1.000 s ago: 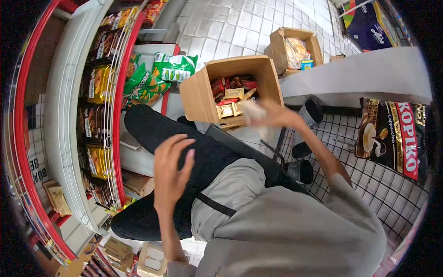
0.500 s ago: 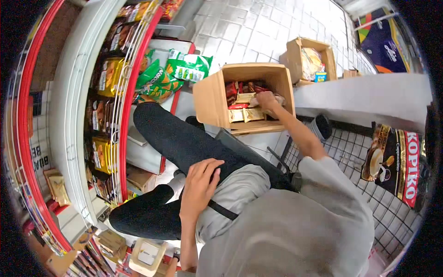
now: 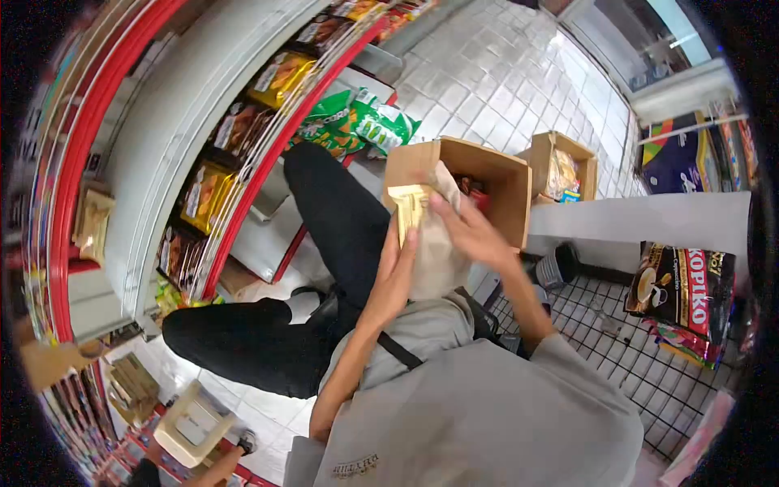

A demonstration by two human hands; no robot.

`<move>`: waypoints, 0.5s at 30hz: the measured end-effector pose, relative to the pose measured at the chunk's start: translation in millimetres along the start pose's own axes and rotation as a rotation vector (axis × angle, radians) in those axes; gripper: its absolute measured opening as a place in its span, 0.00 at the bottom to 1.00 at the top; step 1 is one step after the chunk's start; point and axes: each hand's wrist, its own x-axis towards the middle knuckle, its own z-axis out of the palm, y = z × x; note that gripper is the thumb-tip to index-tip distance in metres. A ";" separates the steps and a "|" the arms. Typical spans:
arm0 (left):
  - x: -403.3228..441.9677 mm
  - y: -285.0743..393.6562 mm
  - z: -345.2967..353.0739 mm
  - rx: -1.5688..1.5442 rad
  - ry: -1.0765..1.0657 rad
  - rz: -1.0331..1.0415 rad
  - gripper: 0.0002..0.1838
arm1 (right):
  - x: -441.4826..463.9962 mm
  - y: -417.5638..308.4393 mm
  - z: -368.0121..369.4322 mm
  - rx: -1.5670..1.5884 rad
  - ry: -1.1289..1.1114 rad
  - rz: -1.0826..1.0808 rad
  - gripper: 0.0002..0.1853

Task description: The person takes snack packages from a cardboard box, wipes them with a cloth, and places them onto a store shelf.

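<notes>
My left hand [image 3: 393,272] is closed around a small cream-yellow packet [image 3: 411,213], raised in front of an open cardboard box [image 3: 511,191]. Just to its right is my right hand [image 3: 475,231], motion-blurred, with its fingertips close to the packet's edge. Between and below both hands shows a pale beige sheet or bag-like piece [image 3: 434,264]; whether my right hand grips it is hard to make out. Inside the box are dark red and brown packets [image 3: 472,188], partly hidden by my hand and the beige piece.
Shelves of snack packs [image 3: 208,195] run along the left. Green snack bags [image 3: 385,126] lie beyond my knee. A second cardboard box [image 3: 588,174] stands behind, a Kopiko pack [image 3: 682,296] at right. Another person's arm [image 3: 215,471] is near a beige plastic container [image 3: 195,422] at lower left.
My right hand has come out of the box toward me. My left hand has left my thigh and now holds a cream-yellow packet. The view has turned, shifting the box rightward and down.
</notes>
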 end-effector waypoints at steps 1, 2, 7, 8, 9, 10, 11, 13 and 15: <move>-3.6 4.2 -0.9 0.027 0.062 0.030 0.30 | 1.1 1.0 23.4 0.071 0.078 -0.125 0.31; -7.1 7.9 -4.4 0.054 0.127 0.059 0.30 | -0.9 -19.9 43.9 -0.042 0.219 -0.204 0.30; -25.6 5.9 -36.2 -0.064 0.250 0.125 0.32 | -13.3 -65.1 96.1 -0.368 0.324 -0.429 0.28; -29.8 1.8 -40.3 -0.120 0.278 0.135 0.31 | -16.5 -68.1 102.9 -0.419 0.247 -0.452 0.28; -32.2 1.2 -44.6 -0.173 0.300 0.149 0.29 | -18.4 -63.6 109.2 -0.424 0.212 -0.469 0.28; -33.3 1.5 -50.3 -0.224 0.315 0.167 0.28 | -17.8 -50.2 113.8 -0.306 0.205 -0.420 0.28; -35.3 8.0 -55.3 -0.235 0.337 0.191 0.28 | -15.6 -36.5 116.4 -0.191 0.197 -0.368 0.28; -45.5 23.9 -62.7 -0.425 0.269 0.101 0.27 | -13.6 -32.1 118.0 -0.092 0.169 -0.310 0.28; -51.9 25.4 -68.4 -0.530 0.234 0.053 0.26 | -9.5 -33.8 117.7 0.142 0.052 -0.083 0.27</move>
